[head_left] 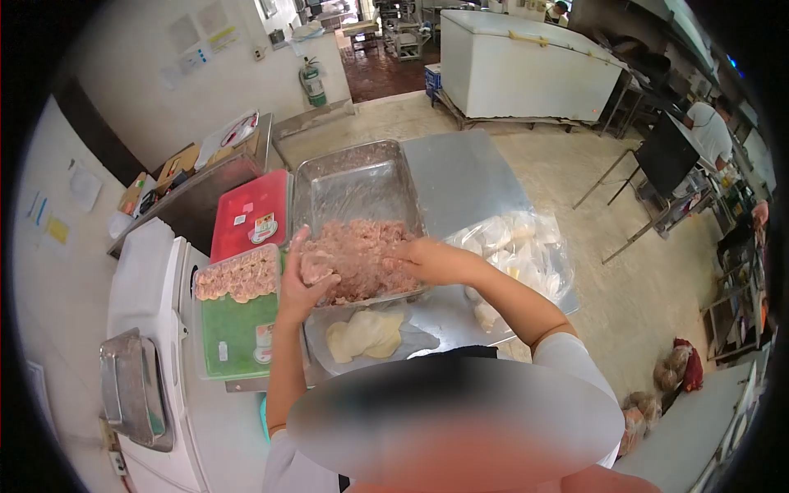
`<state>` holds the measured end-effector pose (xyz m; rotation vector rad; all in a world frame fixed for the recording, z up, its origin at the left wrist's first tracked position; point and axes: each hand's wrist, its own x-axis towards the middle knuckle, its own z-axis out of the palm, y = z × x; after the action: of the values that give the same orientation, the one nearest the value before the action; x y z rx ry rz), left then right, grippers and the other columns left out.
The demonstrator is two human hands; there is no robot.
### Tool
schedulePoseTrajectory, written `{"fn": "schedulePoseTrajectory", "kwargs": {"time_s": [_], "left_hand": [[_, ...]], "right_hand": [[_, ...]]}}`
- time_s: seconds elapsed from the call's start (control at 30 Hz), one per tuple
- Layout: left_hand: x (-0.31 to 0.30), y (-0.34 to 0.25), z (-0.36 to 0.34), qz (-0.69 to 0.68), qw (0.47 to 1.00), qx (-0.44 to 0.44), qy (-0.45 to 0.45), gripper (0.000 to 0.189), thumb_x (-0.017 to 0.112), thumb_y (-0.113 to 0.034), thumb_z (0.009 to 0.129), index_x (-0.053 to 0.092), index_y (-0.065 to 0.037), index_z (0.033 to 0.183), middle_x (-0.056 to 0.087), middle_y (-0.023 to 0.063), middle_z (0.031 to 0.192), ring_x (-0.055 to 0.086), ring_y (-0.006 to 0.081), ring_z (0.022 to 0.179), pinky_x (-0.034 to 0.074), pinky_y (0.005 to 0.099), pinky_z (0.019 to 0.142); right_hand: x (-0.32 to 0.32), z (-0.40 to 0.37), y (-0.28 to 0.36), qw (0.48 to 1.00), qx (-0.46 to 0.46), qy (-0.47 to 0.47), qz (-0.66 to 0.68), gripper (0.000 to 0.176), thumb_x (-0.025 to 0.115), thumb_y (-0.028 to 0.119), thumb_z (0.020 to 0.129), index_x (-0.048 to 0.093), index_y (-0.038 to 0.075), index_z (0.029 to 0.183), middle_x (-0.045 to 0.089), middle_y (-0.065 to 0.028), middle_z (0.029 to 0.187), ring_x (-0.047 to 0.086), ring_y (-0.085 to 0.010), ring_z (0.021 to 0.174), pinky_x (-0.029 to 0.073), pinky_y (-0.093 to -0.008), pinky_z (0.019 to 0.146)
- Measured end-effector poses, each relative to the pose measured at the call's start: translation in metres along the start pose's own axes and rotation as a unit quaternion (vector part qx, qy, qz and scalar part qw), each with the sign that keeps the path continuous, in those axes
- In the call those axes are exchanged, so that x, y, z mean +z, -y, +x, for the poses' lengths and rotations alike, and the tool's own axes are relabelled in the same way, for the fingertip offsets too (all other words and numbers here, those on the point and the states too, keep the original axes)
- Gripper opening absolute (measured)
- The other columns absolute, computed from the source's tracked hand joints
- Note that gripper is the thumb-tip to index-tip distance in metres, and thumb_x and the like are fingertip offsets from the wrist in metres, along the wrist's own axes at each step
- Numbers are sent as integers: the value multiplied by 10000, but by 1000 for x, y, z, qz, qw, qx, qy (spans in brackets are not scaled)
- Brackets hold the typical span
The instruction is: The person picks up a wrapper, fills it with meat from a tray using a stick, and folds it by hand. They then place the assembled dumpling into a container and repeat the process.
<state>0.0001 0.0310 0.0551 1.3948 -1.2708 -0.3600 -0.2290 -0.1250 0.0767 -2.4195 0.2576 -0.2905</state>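
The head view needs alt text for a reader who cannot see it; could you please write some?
A person's left hand and right hand touch ground meat in a metal tray on a metal table. Left of the tray are a red container and meat portions; a bag lies to the right.

Left hand (301,278) spread at its edge, right hand (431,260) touching it, raw ground meat (362,251) lies in a rectangular metal pan (353,185), near shaped meat portions (238,278).
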Motion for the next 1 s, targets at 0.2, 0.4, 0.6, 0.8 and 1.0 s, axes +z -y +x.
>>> {"fn": "schedulePoseTrajectory", "kwargs": {"time_s": [0.2,0.4,0.6,0.8,1.0], "left_hand": [[2,0,3,86,985,-36,142,344,725,-120,682,633,-16,996,655,91,931,612,171,866,486,318,794],[20,63,-15,121,980,-135,85,307,713,-147,701,647,-15,970,668,124,900,626,203,836,496,327,761],[22,70,-14,180,956,-228,48,419,738,-188,708,616,-20,1071,671,129,1004,632,223,906,490,351,801],[20,17,-18,127,990,-59,-19,468,756,-190,710,610,-14,1119,643,132,1088,598,192,1004,480,355,836],[-6,0,-5,179,974,-26,139,437,757,-181,711,613,-25,1093,659,123,1020,626,172,929,497,323,793]], "right_hand": [[10,3,-19,996,-25,64,49,266,526,255,902,644,22,952,630,-216,935,592,-386,899,465,-454,776],[14,23,-83,989,-86,33,-113,250,534,259,881,638,70,1008,635,-182,902,615,-341,883,491,-460,739],[60,23,-90,981,-103,-73,-149,288,546,203,826,608,132,1098,642,-147,964,640,-297,879,516,-428,711],[2,2,-77,988,59,-13,-140,196,535,213,859,685,91,890,659,-170,886,628,-349,875,493,-456,743],[30,-3,-28,993,-90,-79,6,239,529,269,888,664,102,993,649,-167,875,618,-367,836,489,-469,723]]}}
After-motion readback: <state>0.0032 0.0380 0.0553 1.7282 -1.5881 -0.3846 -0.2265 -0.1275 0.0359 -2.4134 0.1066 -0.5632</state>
